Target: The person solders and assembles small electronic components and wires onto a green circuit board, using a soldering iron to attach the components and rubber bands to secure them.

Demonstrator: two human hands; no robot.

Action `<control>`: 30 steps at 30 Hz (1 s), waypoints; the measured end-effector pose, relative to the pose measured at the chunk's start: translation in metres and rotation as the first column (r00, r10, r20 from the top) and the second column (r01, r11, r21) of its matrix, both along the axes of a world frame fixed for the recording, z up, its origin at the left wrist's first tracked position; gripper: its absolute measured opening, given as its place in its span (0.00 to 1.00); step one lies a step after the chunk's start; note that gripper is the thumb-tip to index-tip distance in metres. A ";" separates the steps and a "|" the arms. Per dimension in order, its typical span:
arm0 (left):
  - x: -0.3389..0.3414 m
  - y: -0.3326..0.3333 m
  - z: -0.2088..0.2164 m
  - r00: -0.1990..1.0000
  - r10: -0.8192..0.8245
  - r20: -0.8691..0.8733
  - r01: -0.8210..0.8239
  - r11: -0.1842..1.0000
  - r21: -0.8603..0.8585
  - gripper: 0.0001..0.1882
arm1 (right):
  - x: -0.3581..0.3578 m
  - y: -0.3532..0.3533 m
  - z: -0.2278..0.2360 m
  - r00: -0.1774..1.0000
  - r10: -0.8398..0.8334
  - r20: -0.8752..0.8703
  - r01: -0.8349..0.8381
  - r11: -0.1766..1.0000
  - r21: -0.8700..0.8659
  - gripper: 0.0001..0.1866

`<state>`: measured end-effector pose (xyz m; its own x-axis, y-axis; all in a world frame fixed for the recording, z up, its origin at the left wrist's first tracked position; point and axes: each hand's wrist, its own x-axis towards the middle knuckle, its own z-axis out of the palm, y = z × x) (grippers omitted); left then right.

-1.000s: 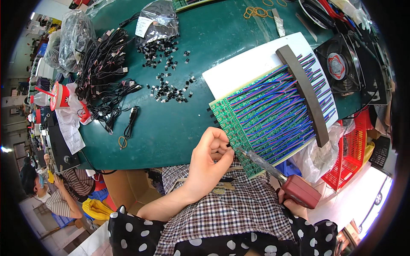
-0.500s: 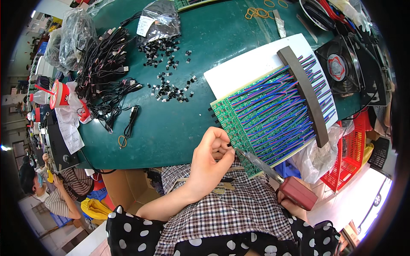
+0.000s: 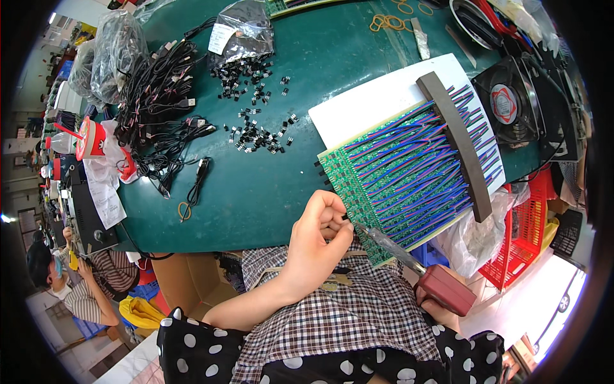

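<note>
My left hand [image 3: 318, 238] is closed in a pinch at the near left edge of a green circuit board panel [image 3: 348, 185]. Between thumb and forefinger a small black connector [image 3: 345, 217] just shows. In my right hand [image 3: 440, 312] is a soldering iron [image 3: 446, 289] with a blocky dark red body; most of the fingers are hidden behind it. Its tip reaches the board edge beside my left fingertips. Rows of blue, red and dark wires [image 3: 409, 160] run across the panel, under a dark curved bar [image 3: 457, 144]. A white board [image 3: 364, 102] lies beneath.
Loose black connectors [image 3: 259, 136] are scattered on the green table [image 3: 256, 205] below an open plastic bag [image 3: 242, 32]. Bundled black cables [image 3: 157, 89] lie left. A fan [image 3: 505, 102] stands right, rubber bands [image 3: 387, 23] lie far, and a red basket [image 3: 521, 237] is below right.
The view has shifted very slightly. Both hands, the soldering iron and the panel keep nearly the same places.
</note>
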<state>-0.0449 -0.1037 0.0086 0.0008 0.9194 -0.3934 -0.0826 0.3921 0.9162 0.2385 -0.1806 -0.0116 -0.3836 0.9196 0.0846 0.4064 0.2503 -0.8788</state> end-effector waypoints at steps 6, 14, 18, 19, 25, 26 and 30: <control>0.000 0.000 -0.002 1.000 -0.001 -0.007 0.001 1.000 0.006 0.12 | -0.002 0.002 -0.001 1.000 0.015 -0.015 -0.013 0.994 0.110 0.38; 0.001 -0.002 0.004 0.994 0.008 -0.110 -0.003 0.999 0.040 0.12 | -0.001 -0.004 0.017 0.988 -0.099 -0.117 0.037 0.895 -0.445 0.23; -0.003 -0.001 0.008 0.985 -0.048 -0.168 0.060 0.996 0.066 0.13 | -0.014 -0.004 0.022 0.836 -0.349 -0.424 0.100 0.856 -0.507 0.24; -0.008 0.003 0.012 0.978 -0.024 -0.206 0.041 0.996 0.077 0.13 | -0.015 -0.001 0.024 0.831 -0.353 -0.429 0.103 0.857 -0.505 0.24; -0.053 0.051 0.002 0.564 0.192 -0.803 0.104 0.948 0.300 0.11 | -0.013 -0.010 0.023 0.826 -0.498 -0.265 0.245 0.740 -0.627 0.33; -0.056 0.060 0.000 0.424 0.287 -0.859 0.187 0.900 0.393 0.12 | -0.014 -0.011 0.023 0.816 -0.505 -0.281 0.247 0.745 -0.620 0.33; -0.070 0.080 -0.009 0.370 0.200 -0.907 0.242 0.922 0.303 0.07 | -0.016 -0.010 0.019 0.824 -0.463 -0.327 0.212 0.788 -0.579 0.33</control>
<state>-0.1148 -0.0240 0.0000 -0.1298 0.9782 0.1623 0.8862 0.0410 0.4616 0.2223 -0.1910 0.0072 -0.0764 0.9361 -0.3433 -0.0738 -0.3487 -0.9343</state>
